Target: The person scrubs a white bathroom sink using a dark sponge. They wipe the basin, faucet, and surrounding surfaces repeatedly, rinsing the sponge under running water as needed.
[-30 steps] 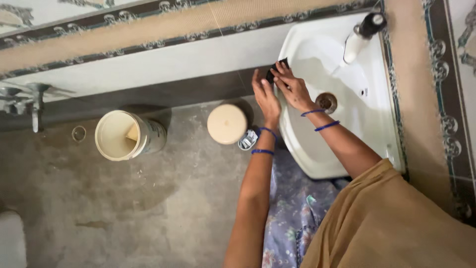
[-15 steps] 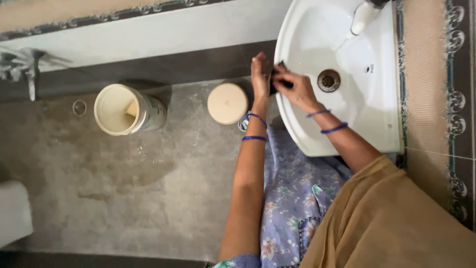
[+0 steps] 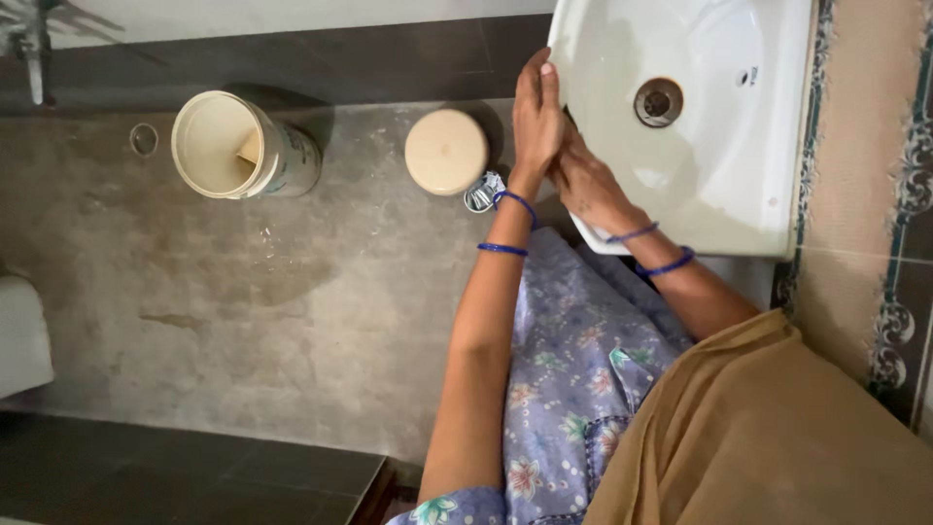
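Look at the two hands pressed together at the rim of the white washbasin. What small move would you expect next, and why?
Probably the left hand and right hand slide further over the basin bowl, toward the drain. They are pressed together at the near rim, partly over the floor, so drips could fall outside.

Dim even light, soft shadows, slight blur
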